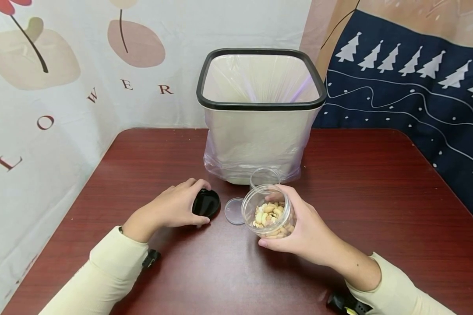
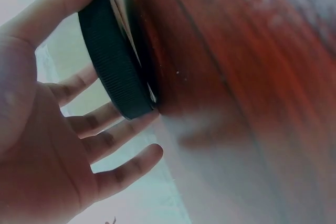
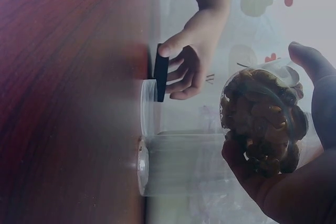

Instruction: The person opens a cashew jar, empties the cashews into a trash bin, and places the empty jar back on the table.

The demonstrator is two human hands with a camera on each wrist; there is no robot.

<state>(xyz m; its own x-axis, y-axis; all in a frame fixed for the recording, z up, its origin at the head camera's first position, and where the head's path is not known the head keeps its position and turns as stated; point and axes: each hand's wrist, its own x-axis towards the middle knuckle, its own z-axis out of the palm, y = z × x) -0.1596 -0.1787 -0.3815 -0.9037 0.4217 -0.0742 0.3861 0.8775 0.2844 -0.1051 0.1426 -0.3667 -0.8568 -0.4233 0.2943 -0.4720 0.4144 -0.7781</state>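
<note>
Head view: The right hand [image 1: 301,225] holds a clear, round plastic jar [image 1: 260,194] of pale, cashew-like nuts [image 1: 270,213] above the counter [image 1: 205,271], at mid-right. Thumb on the near side, fingers around the far side; this presumably steadies the wall and leaves the mouth unobstructed. The jar leans with its mouth towards the near left, so I can see in. The left hand [image 1: 173,205] holds a round, glossy black lid [image 1: 206,204] by opposite edges, thumb near, fingers far. Between the two hands lies a shallow, clear round piece [image 1: 234,211]. Beyond the held jar is a second clear, round container [image 1: 265,169]; the held jar hides most of it. Behind that, a white bin with a black rim [image 1: 260,135] and a pale purple plastic liner [image 1: 213,159] fills the far middle, limiting room on that side.

Left wrist view: Thumb and fingertips pinch the lid's ribbed edge; the little finger is free of it. Whether the lid touches the counter, I cannot tell.

Right wrist view: Nuts press against the jar's clear base. The second container stands upright on the counter, the shallow piece just beside it, near the lid.
</note>
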